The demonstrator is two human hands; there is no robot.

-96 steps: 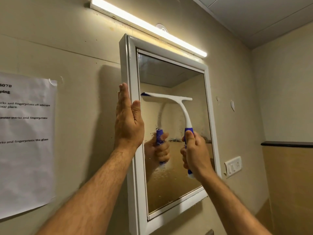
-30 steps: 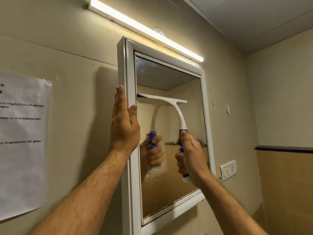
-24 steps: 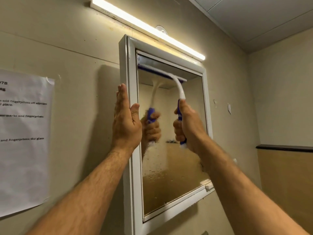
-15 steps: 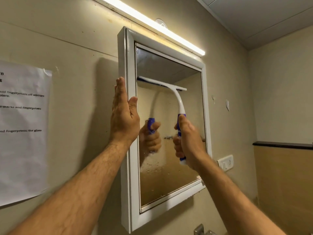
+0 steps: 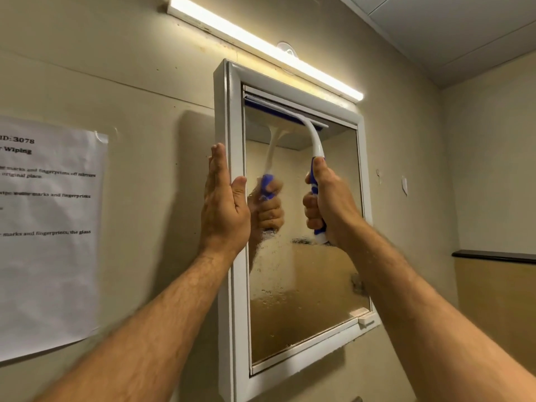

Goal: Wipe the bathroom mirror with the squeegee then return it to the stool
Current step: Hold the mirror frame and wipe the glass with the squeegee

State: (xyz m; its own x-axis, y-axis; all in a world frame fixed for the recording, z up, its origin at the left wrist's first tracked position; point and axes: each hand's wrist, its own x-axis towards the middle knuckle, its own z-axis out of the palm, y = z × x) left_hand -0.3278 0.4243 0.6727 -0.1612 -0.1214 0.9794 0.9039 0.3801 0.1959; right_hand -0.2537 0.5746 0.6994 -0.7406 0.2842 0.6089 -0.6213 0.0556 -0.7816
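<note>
The white-framed mirror [image 5: 232,274] hangs on the beige wall, its glass spotted with droplets in the lower half. My right hand [image 5: 333,207] grips the blue handle of the white squeegee [image 5: 314,140]. Its blade lies against the glass at the very top of the mirror, near the upper frame edge. My left hand [image 5: 223,204] rests flat against the mirror's left frame, fingers straight and together, thumb over the front edge. The stool is out of view.
A lit tube light [image 5: 261,50] runs above the mirror. A printed paper sheet [image 5: 49,227] is taped to the wall at the left. A dark ledge [image 5: 493,255] crosses the right wall.
My right hand has lifted the squeegee from mid-glass back up to the top edge of the mirror. My left hand has stayed on the frame.
</note>
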